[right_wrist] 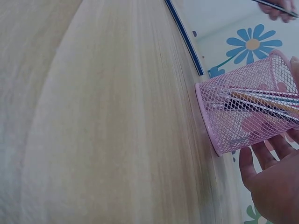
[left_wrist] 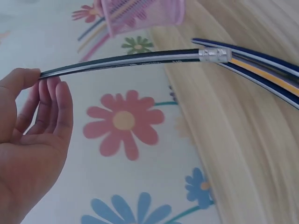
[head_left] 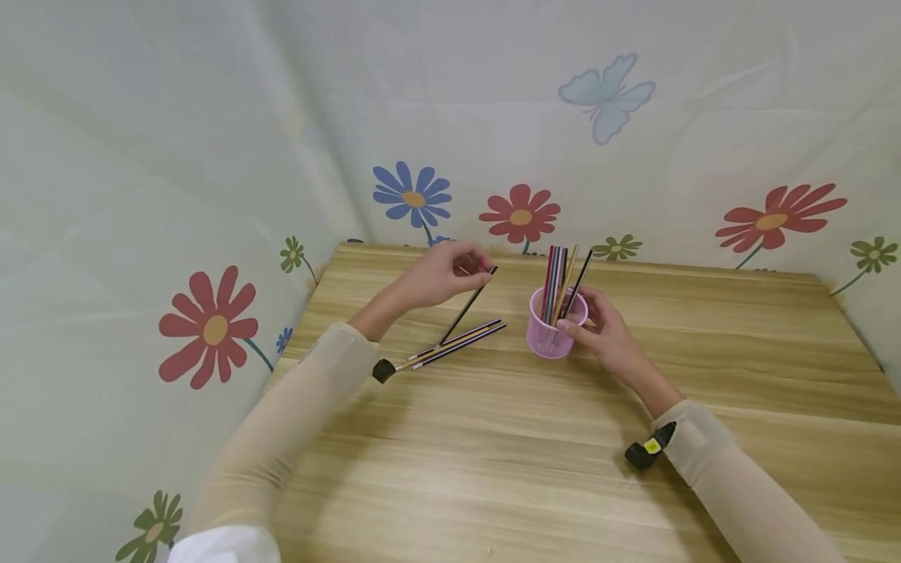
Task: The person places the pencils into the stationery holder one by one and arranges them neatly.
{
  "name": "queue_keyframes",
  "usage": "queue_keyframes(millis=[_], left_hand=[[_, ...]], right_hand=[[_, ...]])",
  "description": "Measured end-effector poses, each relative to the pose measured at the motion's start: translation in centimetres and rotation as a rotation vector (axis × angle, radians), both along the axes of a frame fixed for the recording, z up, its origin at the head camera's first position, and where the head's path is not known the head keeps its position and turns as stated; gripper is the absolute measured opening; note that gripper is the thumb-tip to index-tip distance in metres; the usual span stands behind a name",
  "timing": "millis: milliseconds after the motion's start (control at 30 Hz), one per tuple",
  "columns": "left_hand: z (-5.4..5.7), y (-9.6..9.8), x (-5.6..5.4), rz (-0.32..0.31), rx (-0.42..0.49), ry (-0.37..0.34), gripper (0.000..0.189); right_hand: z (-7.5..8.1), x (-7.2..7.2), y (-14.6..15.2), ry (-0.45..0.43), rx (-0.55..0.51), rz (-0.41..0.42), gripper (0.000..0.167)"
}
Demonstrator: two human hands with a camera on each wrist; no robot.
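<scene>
My left hand (head_left: 450,274) pinches a dark striped pencil (head_left: 470,303) by one end between thumb and fingertips. In the left wrist view the pencil (left_wrist: 126,61) slants out from the hand, its silver ferrule end over the loose pencils (left_wrist: 271,77). These pencils (head_left: 461,344), dark and yellow, lie side by side on the table, left of the cup. With thumb and fingers round its right side, my right hand (head_left: 612,340) holds a pink mesh pencil cup (head_left: 540,342). Several pencils (head_left: 556,274) of different colours stand in it, leaning; their lower ends show through the mesh (right_wrist: 219,123).
The wood-grain table (head_left: 493,453) stretches in front of both arms. A pale curtain (head_left: 450,102) printed with flowers and a butterfly hangs behind the table's back edge and along its left side. Small dark cameras (head_left: 641,455) sit at both wrists.
</scene>
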State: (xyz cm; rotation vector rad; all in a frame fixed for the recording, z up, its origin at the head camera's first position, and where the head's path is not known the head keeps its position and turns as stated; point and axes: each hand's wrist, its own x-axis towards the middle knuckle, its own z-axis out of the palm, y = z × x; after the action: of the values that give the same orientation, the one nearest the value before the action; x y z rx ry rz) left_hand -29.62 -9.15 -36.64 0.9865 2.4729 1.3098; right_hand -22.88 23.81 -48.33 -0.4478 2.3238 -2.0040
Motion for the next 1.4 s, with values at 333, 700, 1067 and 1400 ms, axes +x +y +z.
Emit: queue_keyframes(millis=[333, 700, 1067, 1400], left_hand=[[3.6, 3.9, 0.8, -0.024, 0.193, 0.032, 0.017], [4.7, 6.9, -0.3, 0.007, 0.435, 0.013, 0.019], [1.9, 9.5, -1.7, 0.092, 0.579, -0.024, 0.019], [-1.1, 10.7, -2.1, 0.18, 0.504, -0.006, 0.02]], right_hand=[[-0.1, 0.2, 0.1, 0.006, 0.0, -0.003, 0.066], [-0.1, 0.1, 0.1, 0.008, 0.002, -0.005, 0.066], [-0.4, 0.0, 0.1, -0.004, 0.0, -0.01, 0.069], [-0.2, -0.1, 0.1, 0.006, -0.011, -0.008, 0.068]])
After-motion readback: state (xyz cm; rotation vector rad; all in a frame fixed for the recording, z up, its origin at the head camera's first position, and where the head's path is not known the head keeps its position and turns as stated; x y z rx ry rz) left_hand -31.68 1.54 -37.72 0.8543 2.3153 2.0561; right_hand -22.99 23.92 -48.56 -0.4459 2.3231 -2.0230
